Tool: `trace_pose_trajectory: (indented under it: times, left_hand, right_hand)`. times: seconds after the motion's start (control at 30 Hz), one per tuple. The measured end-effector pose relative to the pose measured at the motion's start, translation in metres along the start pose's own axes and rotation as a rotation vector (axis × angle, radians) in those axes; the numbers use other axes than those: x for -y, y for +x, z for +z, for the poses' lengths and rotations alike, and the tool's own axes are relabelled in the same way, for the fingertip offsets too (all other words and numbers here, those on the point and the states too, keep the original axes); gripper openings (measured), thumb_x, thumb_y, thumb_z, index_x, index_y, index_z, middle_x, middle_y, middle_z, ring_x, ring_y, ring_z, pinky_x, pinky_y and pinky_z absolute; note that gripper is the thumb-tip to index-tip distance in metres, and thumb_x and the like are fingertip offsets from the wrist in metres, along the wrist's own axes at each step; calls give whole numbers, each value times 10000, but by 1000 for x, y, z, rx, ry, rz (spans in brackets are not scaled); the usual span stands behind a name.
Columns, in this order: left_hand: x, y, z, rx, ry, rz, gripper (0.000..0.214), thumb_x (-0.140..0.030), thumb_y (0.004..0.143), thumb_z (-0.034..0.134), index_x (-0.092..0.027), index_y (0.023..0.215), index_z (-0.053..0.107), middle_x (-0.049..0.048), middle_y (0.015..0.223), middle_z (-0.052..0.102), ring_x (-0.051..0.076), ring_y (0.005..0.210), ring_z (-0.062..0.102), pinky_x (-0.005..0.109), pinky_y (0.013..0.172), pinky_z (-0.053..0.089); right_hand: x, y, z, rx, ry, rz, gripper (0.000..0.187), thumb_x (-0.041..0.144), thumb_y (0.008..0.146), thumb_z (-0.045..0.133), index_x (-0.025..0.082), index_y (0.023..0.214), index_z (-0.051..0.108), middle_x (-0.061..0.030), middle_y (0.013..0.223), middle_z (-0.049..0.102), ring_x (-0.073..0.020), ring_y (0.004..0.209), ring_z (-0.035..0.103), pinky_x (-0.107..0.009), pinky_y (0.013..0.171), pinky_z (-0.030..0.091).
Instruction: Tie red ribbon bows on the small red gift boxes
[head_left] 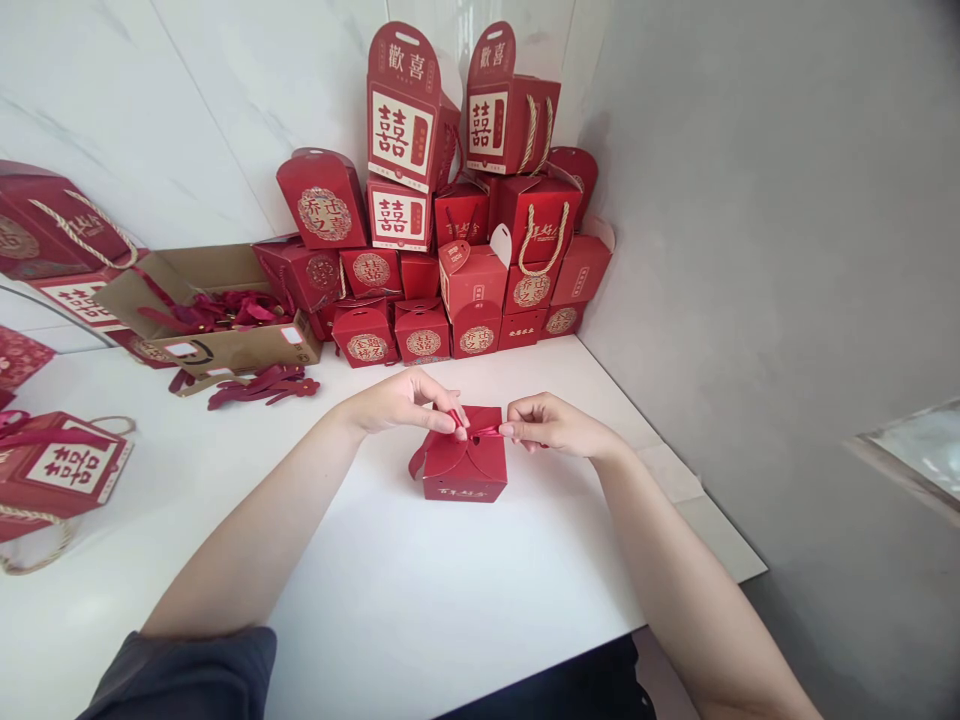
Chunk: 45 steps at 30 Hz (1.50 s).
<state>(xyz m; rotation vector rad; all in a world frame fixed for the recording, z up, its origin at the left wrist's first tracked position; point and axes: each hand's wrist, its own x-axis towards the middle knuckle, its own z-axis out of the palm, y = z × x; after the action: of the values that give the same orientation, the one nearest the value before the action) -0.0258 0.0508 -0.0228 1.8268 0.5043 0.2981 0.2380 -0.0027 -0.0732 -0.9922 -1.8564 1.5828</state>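
A small red gift box with gold lettering on its front stands on the white table in front of me. Its curved top flaps are folded closed, and a red ribbon crosses over them. My left hand pinches the ribbon at the upper left of the box top. On the right, my right hand is closed on the ribbon's other side, just past the box's right edge. A loop of red ribbon sticks out beside the box's left side. The fingertips partly hide the ribbon's middle.
Stacked red gift boxes line the back wall. An open cardboard box holds dark red ribbons, with more ribbons lying before it. Another red box with rope handles sits at left. A grey wall borders the table's right.
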Motion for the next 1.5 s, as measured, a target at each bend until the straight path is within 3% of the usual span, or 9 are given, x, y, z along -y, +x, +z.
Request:
trace_pose_trajectory:
  times: [0.1,0.27,0.43,0.53,0.6,0.7,0.77,1.03,1.5]
  left_hand:
    - [-11,-12,-13,30,34,-76,155,-316,737,768,-163,730,742,92,994,698,169,839,651,310,797,532]
    - [-20,-28,-30,207,76,-264,219,-350,797,713,-144,727,691,47,677,668,139,662,636,238,673,513]
    - [-19,-29,-29,232,103,-394,219,-378,805,696,-163,825,737,24,596,652,107,508,580,184,484,448]
    - [-23,-30,-28,254,86,-405,202,-364,791,710,-178,842,771,50,632,692,143,562,631,217,542,501]
    - [-25,-29,-28,249,103,-329,163,-333,757,744,-187,817,788,99,852,745,180,714,678,244,643,534]
    - [-24,-24,-24,172,126,-171,111,-293,726,775,-182,725,787,133,1221,666,237,973,668,254,751,536]
    - [-20,-19,-19,156,72,-116,147,-310,752,755,-171,710,782,147,1279,635,261,1045,652,273,778,542]
    - [-1,-2,1,16,-247,-180,298,-398,746,761,-116,843,777,153,869,760,173,633,699,291,635,582]
    - [-12,1,14,-30,-167,-276,206,-278,773,746,-134,920,756,92,792,759,135,652,706,233,651,571]
  right_hand:
    - [1,-1,0,-8,-1,-4,407,521,806,660,179,643,512,49,541,481,-87,510,358,-245,516,276]
    - [3,-1,1,-20,-7,0,399,531,805,657,176,661,542,45,543,486,-95,525,378,-250,534,288]
    - [3,-2,1,-18,-10,7,393,524,807,659,174,666,549,44,545,490,-94,523,372,-250,531,282]
    - [3,-2,1,-18,-13,5,388,520,809,658,172,673,553,44,548,489,-93,523,367,-249,529,279]
    - [3,-2,1,-15,-11,1,391,524,812,653,173,672,552,44,548,489,-94,525,373,-249,532,285]
    - [3,-1,1,-13,-9,0,399,535,808,653,175,672,549,45,546,489,-94,521,372,-249,533,288]
    - [3,-1,1,-13,-11,4,401,539,799,659,175,673,551,46,544,491,-93,517,369,-248,528,283]
    - [0,0,0,-8,10,1,371,500,807,669,175,671,553,48,550,492,-92,524,396,-245,532,294]
    - [4,-6,-5,-2,17,-11,333,474,812,679,153,732,645,19,616,533,-101,584,445,-244,546,339]
